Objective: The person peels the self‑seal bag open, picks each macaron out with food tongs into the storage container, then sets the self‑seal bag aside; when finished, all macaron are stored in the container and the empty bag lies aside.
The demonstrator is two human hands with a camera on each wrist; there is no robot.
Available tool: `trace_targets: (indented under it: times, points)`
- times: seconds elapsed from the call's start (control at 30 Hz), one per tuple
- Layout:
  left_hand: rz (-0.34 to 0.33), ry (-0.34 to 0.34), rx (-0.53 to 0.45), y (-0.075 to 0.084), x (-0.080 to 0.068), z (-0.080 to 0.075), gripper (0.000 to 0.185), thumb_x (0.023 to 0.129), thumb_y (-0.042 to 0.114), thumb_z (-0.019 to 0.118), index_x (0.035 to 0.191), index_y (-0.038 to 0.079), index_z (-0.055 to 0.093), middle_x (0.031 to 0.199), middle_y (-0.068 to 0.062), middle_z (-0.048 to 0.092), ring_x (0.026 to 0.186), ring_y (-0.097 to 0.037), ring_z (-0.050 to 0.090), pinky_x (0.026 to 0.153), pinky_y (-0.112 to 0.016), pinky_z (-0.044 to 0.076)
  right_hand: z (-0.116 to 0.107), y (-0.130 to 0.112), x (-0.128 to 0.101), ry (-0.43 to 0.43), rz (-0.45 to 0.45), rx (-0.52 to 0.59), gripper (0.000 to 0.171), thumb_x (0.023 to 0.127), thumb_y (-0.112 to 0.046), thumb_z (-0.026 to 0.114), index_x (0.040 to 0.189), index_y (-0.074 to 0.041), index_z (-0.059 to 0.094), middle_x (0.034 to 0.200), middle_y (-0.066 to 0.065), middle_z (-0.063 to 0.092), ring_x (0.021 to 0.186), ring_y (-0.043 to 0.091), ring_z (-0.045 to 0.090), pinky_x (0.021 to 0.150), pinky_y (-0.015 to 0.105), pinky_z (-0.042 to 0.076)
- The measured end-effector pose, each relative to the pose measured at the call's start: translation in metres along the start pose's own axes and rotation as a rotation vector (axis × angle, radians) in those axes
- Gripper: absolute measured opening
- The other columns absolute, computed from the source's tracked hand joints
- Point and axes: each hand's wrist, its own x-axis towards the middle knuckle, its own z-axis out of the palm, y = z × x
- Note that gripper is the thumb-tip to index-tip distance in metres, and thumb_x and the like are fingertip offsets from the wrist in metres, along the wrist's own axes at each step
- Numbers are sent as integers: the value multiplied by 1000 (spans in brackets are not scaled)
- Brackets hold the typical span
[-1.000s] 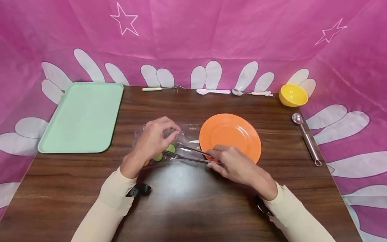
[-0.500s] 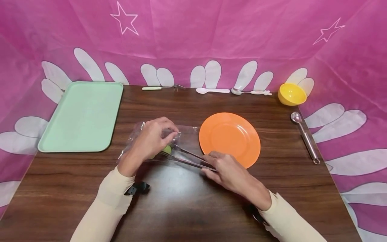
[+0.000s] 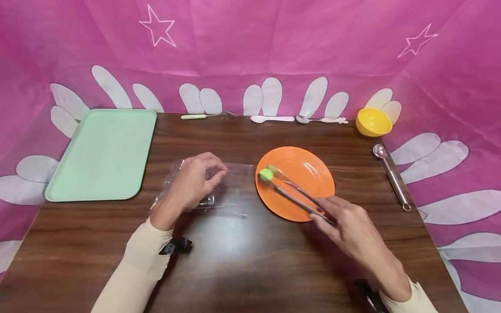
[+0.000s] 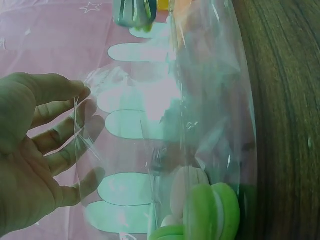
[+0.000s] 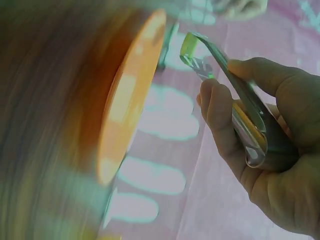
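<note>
right hand [image 3: 352, 230] grips slim metal tongs [image 3: 297, 193] | tongs pinch round green macaron [image 3: 265, 175] above round orange plate's [image 3: 313, 174] left rim | left hand [image 3: 193, 180] pinches clear plastic bag [image 3: 231, 187] of macarons, lying on dark wooden bench [image 3: 242, 256]

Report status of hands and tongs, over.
Left hand pinches clear bag. Right hand grips tongs, green macaron clamped over orange plate. Nothing in the way.

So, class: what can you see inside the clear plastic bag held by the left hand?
Inside the clear plastic bag, the left wrist view shows green macarons and a pale one at the bottom. The left hand covers most of them in the head view; the count stays unclear.
</note>
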Motion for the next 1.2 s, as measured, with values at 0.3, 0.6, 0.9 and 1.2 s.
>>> trace_targets:
  times: [0.3,0.6,0.9,1.2]
  points:
    - [-6,-5,-7,-1,-2,1,9,96,11,78,101,7,84,107,-9,79,102,-29,77,93,-49,60,5,37,-8,72,201,-44,31,86,-13,87,114,-3,80,92,13,79,77,32,73,70,56,57]
    - [1,-1,-16,-1,-2,5,9,96,11,79,101,6,84,106,-10,79,101,-31,77,92,-50,60,16,50,-9,44,267,-38,28,89,-14,86,112,0,78,86,13,74,73,31,66,68,55,54]
    - [15,-5,-11,-2,-2,5,9,96,10,79,101,4,83,105,-11,79,101,-32,77,92,-50,60,12,35,-12,121,295,-18,33,84,-15,88,113,-4,79,88,12,75,72,29,67,63,50,52]
    - [19,10,-13,-2,0,4,9,96,10,78,100,4,83,105,-10,79,100,-30,77,91,-50,60,6,0,-9,67,117,91,30,80,-14,89,109,-17,83,94,-6,79,77,6,65,71,12,48]
